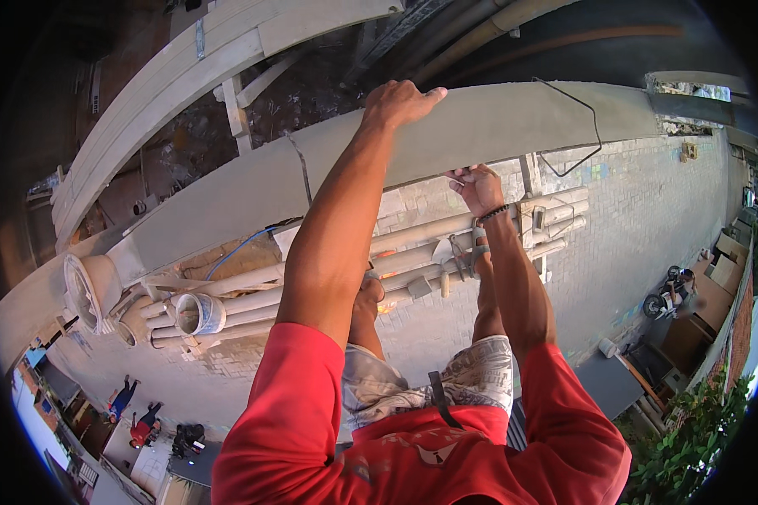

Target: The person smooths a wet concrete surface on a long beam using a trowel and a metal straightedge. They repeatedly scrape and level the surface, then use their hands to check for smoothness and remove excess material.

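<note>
1. Nearest are the person's red shirt (413, 454) and patterned shorts (429, 379), with both forearms reaching up and away from the body.
2. The left hand (400, 101) lies flat on top of the grey concrete ledge (497, 122), fingers stretched and close together, holding nothing.
3. The right hand (476, 187) (a dark wristband (493, 213) sits on its wrist) is curled against the lower edge of the same ledge. I cannot tell whether its bent fingers pinch anything or only press the edge.
4. Judged from this, the step in hand is work on the ledge face, one palm bracing above while the other attends to the underside edge. Any further move calls for a firm brace on the ledge, since the ground lies far below.
5. A thin black wire (577, 126) loops off the ledge to the right.
6. Just under the ledge runs a bundle of pale poles (413, 252), and a blue cable (236, 248) curves above their left part.
7. At the poles' left end is a white round container (198, 313) with a pale blue band; no label is legible.
8. Far down on the paved ground (632, 219), flat brown cardboard boxes (724, 261) lie at the right near a motorbike (661, 299), with a small white cylinder (606, 347) closer in.
9. Two people (139, 421) are at the lower left.
</note>
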Tool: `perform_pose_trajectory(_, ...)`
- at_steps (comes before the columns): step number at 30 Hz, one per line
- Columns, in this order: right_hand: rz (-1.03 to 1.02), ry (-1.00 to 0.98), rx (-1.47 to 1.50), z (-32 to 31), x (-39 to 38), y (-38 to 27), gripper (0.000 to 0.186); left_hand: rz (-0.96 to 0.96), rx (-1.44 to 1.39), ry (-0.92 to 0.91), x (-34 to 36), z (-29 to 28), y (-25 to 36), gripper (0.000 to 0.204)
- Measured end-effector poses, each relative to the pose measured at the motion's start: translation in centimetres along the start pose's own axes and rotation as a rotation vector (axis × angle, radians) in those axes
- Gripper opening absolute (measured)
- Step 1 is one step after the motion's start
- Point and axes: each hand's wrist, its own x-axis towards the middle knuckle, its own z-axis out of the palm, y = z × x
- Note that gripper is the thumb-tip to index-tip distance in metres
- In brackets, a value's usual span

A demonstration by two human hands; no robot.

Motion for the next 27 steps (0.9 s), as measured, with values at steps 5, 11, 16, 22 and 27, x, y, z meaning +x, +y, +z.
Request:
perform_pose_trajectory(5, 0.147, -0.112, -0.078, -1.2, 0.2, -1.5, 0.021, -0.096, 0.011, -0.03, -0.1, -0.2, 1.0, 0.075)
perform_pose_trajectory(11, 0.311, -0.264, -0.144, -2.3, 1.4, -2.7, 0.022, -0.2, 0.097, 0.06, 0.0, 0.9, 1.8, 0.07)
perform_pose_trajectory(16, 0.399, -0.285, -0.142, -2.3, 2.0, -3.0, 0.022, -0.235, 0.082, 0.151, -0.2, 1.5, 1.8, 0.074)
perform_pose_trajectory(22, 0.433, -0.306, -0.105, -2.1, 2.3, -3.1, 0.021, -0.244, 0.063, 0.073, 0.0, 1.2, 1.8, 0.077)
perform_pose_trajectory(27, 0.465, -0.361, -0.068, -2.1, 2.8, -3.4, 0.018, -0.207, 0.079, 0.134, -0.7, 1.5, 1.9, 0.077)
